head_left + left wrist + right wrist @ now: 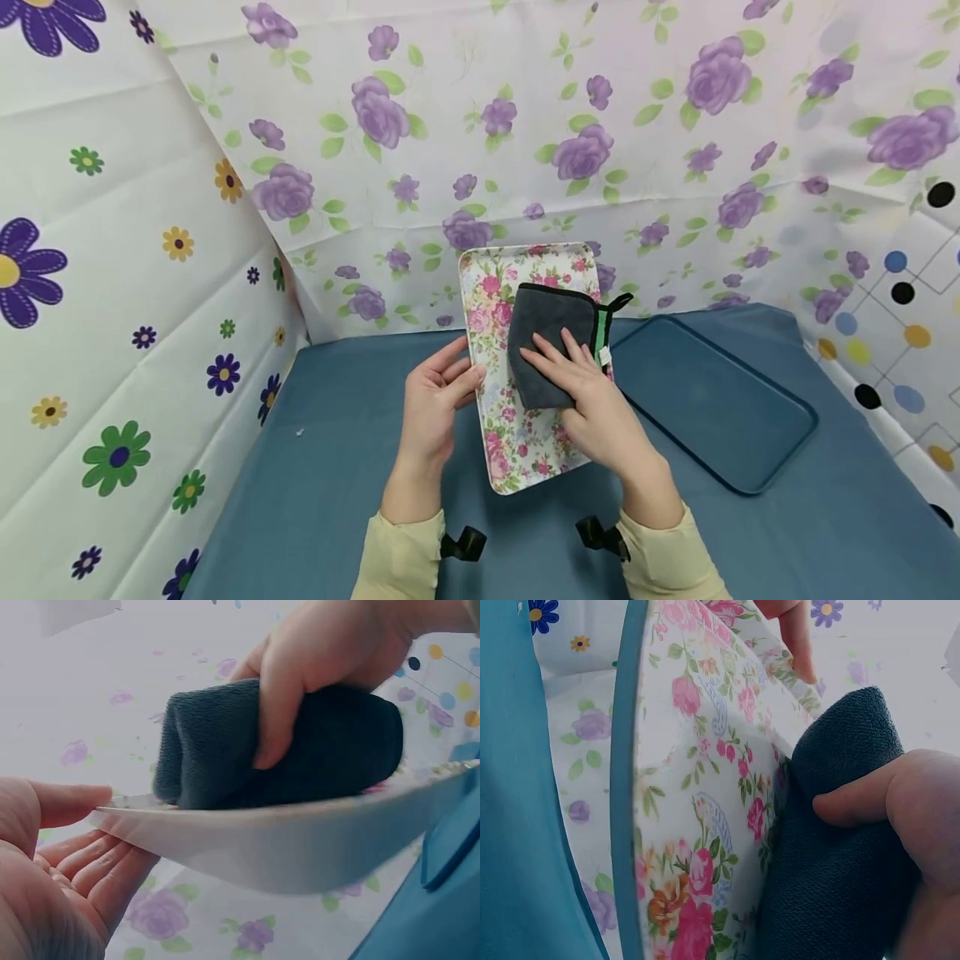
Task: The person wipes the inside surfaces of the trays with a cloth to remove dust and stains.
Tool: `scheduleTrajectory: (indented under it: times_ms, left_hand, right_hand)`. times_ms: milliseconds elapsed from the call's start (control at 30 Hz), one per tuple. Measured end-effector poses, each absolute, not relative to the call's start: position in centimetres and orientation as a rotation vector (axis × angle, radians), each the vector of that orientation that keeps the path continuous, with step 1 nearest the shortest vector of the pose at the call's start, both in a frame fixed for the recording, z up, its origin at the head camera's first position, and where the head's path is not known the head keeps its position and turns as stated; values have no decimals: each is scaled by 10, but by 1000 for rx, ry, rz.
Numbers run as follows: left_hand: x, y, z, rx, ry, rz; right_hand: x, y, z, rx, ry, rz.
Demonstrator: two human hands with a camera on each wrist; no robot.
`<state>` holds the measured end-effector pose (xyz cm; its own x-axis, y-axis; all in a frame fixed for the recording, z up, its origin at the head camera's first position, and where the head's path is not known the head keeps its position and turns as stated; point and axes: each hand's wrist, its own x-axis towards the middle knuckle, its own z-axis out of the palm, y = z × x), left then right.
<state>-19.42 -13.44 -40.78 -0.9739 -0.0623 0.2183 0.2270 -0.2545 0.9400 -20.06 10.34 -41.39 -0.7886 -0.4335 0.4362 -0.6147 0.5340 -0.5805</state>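
A rectangular tray (487, 417) with a pink floral print is held up, tilted, above the blue table. My left hand (438, 396) pinches its left edge, the thumb on the printed face and the fingers behind. Against that face lies a folded dark grey cleaning cloth (547, 321) with black edging, a green strip and a hanging loop. My right hand (588, 392) holds the cloth to the tray, fingers spread over it. In the left wrist view, the right thumb hooks down over the side of the cloth (217, 742). The cloth hides part of the print.
A dark blue rectangular tray (712, 400) lies on the blue-covered table (315, 500) to the right. Flower-patterned sheets (450, 100) hang behind and at the left, a dotted one (907, 333) at the right. A small white scrap (300, 432) is on the table's left part.
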Motion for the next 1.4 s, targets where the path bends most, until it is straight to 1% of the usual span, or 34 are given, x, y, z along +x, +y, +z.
scheduleTrajectory:
  times_ms: [133,433,800,1067,1400]
  left_hand:
    - [-199,-133,-404,-216,-1805,-2355]
    - [-202,-131,-408,-169,-1803,-2383]
    - [-202,-127,-409,-192,-1782,-2390]
    - [-199,-127,-410,-140,-1764,-2396]
    - [-202,-124,-407,-112,-1736,-2419]
  right_hand:
    - [-201,106,-413,858,-2533,1113]
    - [-203,107,-414,898,-2547,1072]
    - [-201,98,-415,980,-2513,1037]
    - [-196,91,-416,1100,-2478,1009]
    - [-197,90,-416,1140,-2433,994]
